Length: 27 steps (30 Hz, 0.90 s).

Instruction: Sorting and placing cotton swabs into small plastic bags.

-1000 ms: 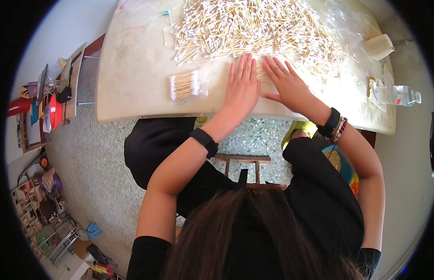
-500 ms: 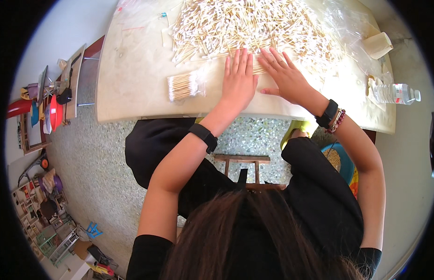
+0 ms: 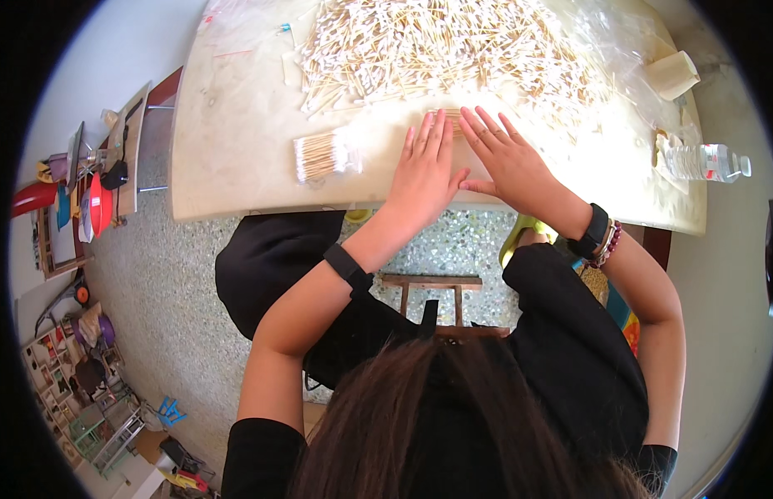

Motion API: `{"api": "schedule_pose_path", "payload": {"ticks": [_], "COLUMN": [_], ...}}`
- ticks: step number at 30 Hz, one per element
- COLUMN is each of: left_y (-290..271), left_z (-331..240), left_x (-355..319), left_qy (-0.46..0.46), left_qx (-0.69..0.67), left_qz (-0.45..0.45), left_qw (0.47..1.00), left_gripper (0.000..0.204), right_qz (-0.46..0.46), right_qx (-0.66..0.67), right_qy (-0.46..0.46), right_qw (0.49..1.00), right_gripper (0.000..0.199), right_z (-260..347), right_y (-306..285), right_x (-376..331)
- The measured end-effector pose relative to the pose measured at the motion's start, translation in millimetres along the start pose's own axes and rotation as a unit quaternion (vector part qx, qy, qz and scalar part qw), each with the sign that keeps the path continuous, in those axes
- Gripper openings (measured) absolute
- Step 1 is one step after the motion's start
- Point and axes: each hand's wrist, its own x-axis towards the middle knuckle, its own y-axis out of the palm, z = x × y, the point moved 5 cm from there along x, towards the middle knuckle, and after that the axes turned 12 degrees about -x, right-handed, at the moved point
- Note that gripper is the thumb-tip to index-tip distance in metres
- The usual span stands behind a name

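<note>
A wide heap of cotton swabs (image 3: 444, 50) covers the far middle of the pale table (image 3: 237, 141). Just in front of it, a small group of swabs (image 3: 450, 119) lies partly hidden between my fingertips. My left hand (image 3: 424, 166) rests palm down with its fingers stretched out, touching the left side of that group. From the right, my right hand (image 3: 507, 158) lies flat with fingers spread over the group's other side. The two thumbs nearly meet. Left of my left hand sits a clear bag packed with swabs in a neat row (image 3: 320, 156).
Clear plastic wrapping (image 3: 619, 50) and a pale paper cup (image 3: 673, 75) lie at the far right. A clear water bottle (image 3: 709, 162) is on its side by the right edge. Under the table stands a wooden stool (image 3: 432, 281); a blue basin (image 3: 617, 308) is beside my right leg.
Both hands have slid toward me, away from the heap, and the small group of swabs between the fingertips shows nearer too. The thumbs have come closer together.
</note>
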Motion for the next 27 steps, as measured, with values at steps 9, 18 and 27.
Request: {"api": "schedule_pose_path", "payload": {"ticks": [9, 18, 27], "left_y": [-1, -5, -5], "left_z": [8, -1, 3], "left_x": [4, 4, 23], "left_qy": [0.035, 0.034, 0.074], "left_qx": [0.002, 0.002, -0.008], "left_qz": [-0.004, 0.021, -0.018], "left_qw": [0.999, 0.999, 0.997], "left_gripper": [0.072, 0.068, 0.061], "right_qz": [0.010, 0.002, -0.003], "right_qx": [0.013, 0.044, 0.044], "right_qy": [0.023, 0.034, 0.078], "right_qw": [1.000, 0.998, 0.996], "right_gripper": [0.080, 0.073, 0.074], "right_z": [-2, 4, -28], "right_y": [15, 14, 21], "right_x": [2, -5, 2]}}
